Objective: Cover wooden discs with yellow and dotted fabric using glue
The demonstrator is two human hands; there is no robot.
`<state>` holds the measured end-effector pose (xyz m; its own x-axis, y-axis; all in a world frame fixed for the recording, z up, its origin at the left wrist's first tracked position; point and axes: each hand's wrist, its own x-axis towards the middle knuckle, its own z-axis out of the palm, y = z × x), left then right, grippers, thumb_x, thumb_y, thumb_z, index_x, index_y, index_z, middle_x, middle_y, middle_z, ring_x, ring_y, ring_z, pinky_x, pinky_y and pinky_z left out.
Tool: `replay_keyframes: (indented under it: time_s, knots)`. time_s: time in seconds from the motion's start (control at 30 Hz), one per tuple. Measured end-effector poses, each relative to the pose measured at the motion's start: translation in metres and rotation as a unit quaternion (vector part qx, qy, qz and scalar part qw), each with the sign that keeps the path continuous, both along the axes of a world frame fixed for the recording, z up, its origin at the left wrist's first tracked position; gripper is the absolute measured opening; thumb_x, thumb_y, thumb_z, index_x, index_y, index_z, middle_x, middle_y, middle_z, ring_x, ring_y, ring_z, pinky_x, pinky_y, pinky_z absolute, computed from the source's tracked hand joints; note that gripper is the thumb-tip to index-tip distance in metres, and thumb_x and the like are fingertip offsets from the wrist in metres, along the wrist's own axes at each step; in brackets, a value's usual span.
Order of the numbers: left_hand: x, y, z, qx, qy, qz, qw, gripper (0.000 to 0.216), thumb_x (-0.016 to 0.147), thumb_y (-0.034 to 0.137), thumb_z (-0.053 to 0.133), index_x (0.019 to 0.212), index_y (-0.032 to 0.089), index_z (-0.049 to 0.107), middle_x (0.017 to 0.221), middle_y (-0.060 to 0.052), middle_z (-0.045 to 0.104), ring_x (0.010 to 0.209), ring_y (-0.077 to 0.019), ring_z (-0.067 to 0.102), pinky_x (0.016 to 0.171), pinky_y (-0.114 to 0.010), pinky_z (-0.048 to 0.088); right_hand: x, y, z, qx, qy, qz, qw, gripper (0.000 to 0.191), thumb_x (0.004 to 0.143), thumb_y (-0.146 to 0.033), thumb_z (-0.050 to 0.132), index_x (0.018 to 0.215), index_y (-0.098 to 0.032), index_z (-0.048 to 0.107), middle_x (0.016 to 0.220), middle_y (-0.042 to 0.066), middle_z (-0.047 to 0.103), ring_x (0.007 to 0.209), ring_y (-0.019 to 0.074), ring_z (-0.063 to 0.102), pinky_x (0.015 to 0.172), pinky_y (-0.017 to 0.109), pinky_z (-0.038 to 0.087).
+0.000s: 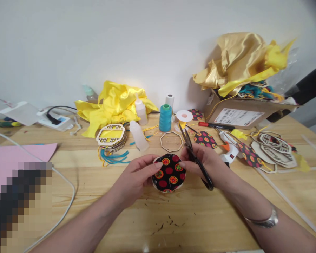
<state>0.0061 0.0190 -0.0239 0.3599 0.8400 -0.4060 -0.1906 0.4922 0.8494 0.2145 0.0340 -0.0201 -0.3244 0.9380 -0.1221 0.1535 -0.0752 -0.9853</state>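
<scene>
Both hands hold a flowery black cloth round [169,172] just above the table. The left hand [139,172] pinches its left edge between thumb and fingers. The right hand [205,161] presses a thumb on the other edge and grips black scissors [197,160] too. This looks like a holding step, not a cutting one, since the blades point away from the cloth. Any next move calls for care with those blades.

Little dark bits [162,226] lie on the wooden table [107,211]. Farther back are a blue thread spool [165,118], shiny yellow cloth [116,102] and a full cardboard box [274,109], near a pale wall [147,42].
</scene>
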Motion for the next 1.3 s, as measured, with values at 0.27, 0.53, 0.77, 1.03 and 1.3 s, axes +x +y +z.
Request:
replay_keyframes:
  time_s: [0.27,0.53,0.77,1.03,1.3]
  knots:
    - [-0.001,0.002,-0.002,0.008,-0.007,-0.013,1.000,0.018,0.078,0.027,0.068,0.092,0.017,0.074,0.085,-0.006,0.076,0.072,-0.0170,0.069,0.069,-0.028,0.056,0.001,0.002,-0.001,0.026,-0.011,-0.037,0.999,0.025,0.073,-0.038,0.070,0.078,-0.018,0.056,0.073,-0.001,0.058,0.066,0.0124,0.053,0.061,0.026,0.044]
    - [0.001,0.005,0.001,0.013,-0.052,0.048,0.997,0.024,0.079,0.026,0.068,0.099,0.015,0.071,0.095,-0.009,0.075,0.079,-0.0219,0.071,0.076,-0.038,0.058,-0.001,0.003,-0.005,-0.007,-0.010,-0.026,1.000,0.032,0.066,-0.042,0.075,0.076,-0.019,0.054,0.072,-0.001,0.058,0.066,0.0137,0.053,0.062,0.028,0.044]
    - [0.002,0.004,0.004,0.021,-0.056,0.033,0.998,0.026,0.079,0.027,0.068,0.102,0.014,0.069,0.099,-0.011,0.074,0.085,-0.0257,0.070,0.076,-0.041,0.057,-0.001,0.002,-0.007,-0.015,0.029,-0.030,0.999,0.032,0.065,-0.039,0.075,0.078,-0.019,0.053,0.075,-0.002,0.057,0.069,0.0134,0.054,0.064,0.027,0.045]
    - [-0.002,0.001,0.003,0.012,-0.005,-0.046,0.999,0.031,0.077,0.026,0.070,0.105,0.013,0.067,0.099,-0.013,0.074,0.085,-0.0242,0.070,0.066,-0.030,0.056,-0.001,0.002,-0.008,-0.001,0.024,-0.010,1.000,0.030,0.069,-0.037,0.073,0.079,-0.019,0.051,0.073,-0.002,0.054,0.067,0.0129,0.051,0.063,0.028,0.043]
    - [-0.008,0.009,0.010,0.042,-0.001,0.029,0.999,0.024,0.074,0.023,0.071,0.095,0.012,0.071,0.092,-0.012,0.075,0.079,-0.0216,0.070,0.057,-0.024,0.056,0.004,0.001,0.001,0.167,-0.264,-0.068,0.947,0.026,0.072,-0.036,0.067,0.078,-0.021,0.046,0.070,-0.002,0.051,0.059,0.0135,0.045,0.052,0.026,0.035]
